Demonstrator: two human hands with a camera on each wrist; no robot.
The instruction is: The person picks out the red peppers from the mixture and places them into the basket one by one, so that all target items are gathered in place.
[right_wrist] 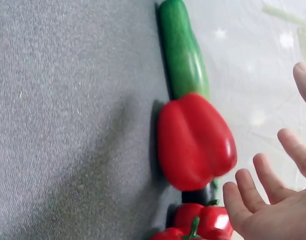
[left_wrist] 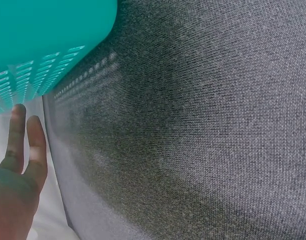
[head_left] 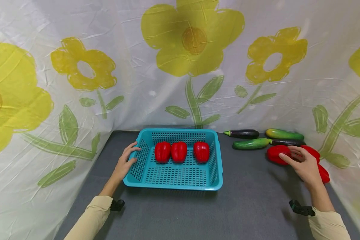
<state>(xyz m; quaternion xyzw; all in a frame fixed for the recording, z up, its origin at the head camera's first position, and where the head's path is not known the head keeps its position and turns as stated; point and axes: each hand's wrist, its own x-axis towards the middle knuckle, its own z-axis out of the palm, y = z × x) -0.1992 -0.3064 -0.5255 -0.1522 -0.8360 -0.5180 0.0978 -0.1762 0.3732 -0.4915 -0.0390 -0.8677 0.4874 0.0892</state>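
Note:
A turquoise slotted basket [head_left: 180, 184] holds three red bell peppers [head_left: 178, 152] toward its back. At the basket's left side is my left hand [head_left: 123, 165], its fingers at the rim; the left wrist view shows two extended fingers [left_wrist: 37, 150] beside the slotted wall. My right hand [head_left: 306, 165] hovers at a red bell pepper [head_left: 276, 154] on the right of the table, fingers spread and nothing gripped. In the right wrist view that bell pepper [right_wrist: 195, 142] lies left of the hand [right_wrist: 280, 210], with a gap between them. More red bell peppers [head_left: 323, 174] lie partly hidden behind the right hand.
Behind the right-hand peppers lie a dark eggplant [head_left: 244, 134], a green cucumber-like vegetable [head_left: 250, 144], a yellow-green long vegetable [head_left: 285, 134] and another dark eggplant [head_left: 283, 142]. A flowered white curtain [head_left: 156, 96] borders the dark grey table [head_left: 180, 213] at the back and sides.

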